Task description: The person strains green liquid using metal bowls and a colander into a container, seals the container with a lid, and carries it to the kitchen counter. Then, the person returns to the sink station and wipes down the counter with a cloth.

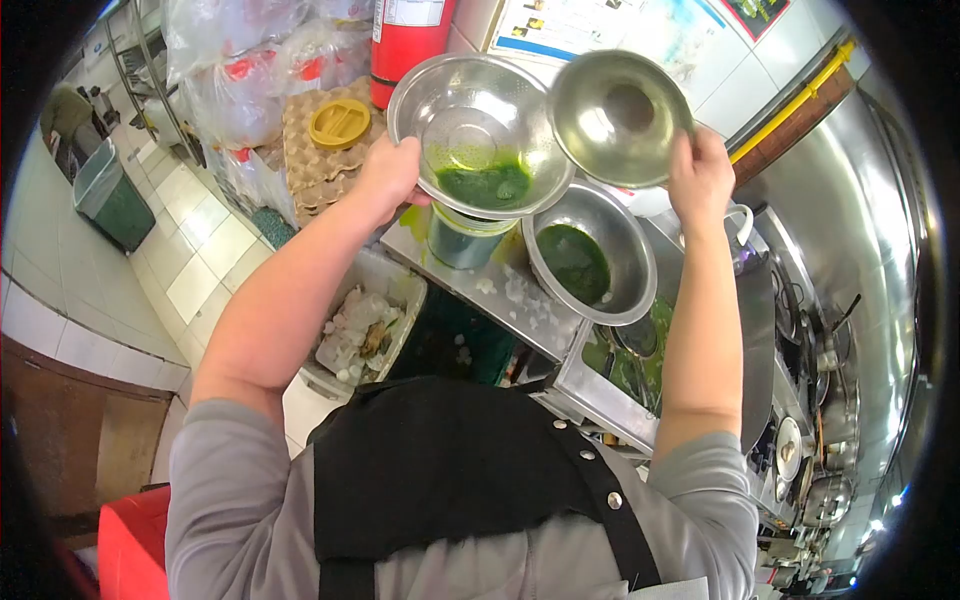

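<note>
My left hand [393, 172] is closed on the near-left rim of a perforated metal colander [432, 100], which is tilted and has wet green pulp [486, 184] low in it. Gripped at its right rim, a metal bowl [597, 108] hangs tilted from my right hand [704, 172], its inside facing me; I see only a dull reflection in it. The two rims meet or overlap. Beneath the colander stands a tall container [462, 248] with green smears on its rim. To its right, a larger metal bowl [640, 262] holds dark green liquid [574, 262].
A wet steel counter [520, 320] carries the containers, with a green-splashed sink area [640, 365] nearer me. Below left is a bin [405, 350] of eggshells and scraps. Egg trays [300, 175] with a yellow lid [339, 124] stand by a fire extinguisher [410, 50]. Pans [790, 300] line the right.
</note>
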`<state>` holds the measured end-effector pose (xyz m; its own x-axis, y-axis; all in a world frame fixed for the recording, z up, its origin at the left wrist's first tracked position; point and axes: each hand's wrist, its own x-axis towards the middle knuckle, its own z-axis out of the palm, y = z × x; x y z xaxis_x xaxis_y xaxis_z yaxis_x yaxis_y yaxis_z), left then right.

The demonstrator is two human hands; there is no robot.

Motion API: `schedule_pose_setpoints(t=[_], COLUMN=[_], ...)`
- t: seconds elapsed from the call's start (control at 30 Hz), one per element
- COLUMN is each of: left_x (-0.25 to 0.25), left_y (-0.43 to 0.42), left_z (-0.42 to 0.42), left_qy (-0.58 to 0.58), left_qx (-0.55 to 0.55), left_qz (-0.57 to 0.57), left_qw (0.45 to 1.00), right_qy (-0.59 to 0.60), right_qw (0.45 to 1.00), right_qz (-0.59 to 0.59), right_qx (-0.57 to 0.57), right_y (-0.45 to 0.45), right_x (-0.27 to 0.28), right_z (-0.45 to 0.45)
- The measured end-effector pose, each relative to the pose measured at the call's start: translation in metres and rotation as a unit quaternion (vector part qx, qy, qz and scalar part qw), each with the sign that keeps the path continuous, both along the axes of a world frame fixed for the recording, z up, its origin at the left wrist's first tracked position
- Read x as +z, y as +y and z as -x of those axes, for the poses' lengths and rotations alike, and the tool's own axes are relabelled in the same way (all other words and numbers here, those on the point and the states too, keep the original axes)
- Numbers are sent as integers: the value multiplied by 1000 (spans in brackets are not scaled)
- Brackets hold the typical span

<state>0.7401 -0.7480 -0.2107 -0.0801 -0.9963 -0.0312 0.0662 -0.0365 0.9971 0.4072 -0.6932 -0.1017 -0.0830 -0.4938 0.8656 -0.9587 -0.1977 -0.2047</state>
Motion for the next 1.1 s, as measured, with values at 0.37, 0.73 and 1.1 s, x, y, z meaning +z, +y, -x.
schedule_pose_setpoints(t=[0.37, 0.73, 1.1], left_x=[-16, -14, -14], left_y=[6, 3, 5], left_z=[-3, -1, 4], left_qy=[-1, -13, -38], left_qx=[-8, 11, 30], left_qz=[-23, -39, -9], left_qw=[1000, 999, 999], right_qy=[-197, -169, 73], right_qw=[972, 956, 948], right_qz=[-97, -209, -232], right_qx=[-83, -119, -204], right_y=[67, 79, 43], right_x=[-133, -157, -158], right_z=[75, 78, 98])
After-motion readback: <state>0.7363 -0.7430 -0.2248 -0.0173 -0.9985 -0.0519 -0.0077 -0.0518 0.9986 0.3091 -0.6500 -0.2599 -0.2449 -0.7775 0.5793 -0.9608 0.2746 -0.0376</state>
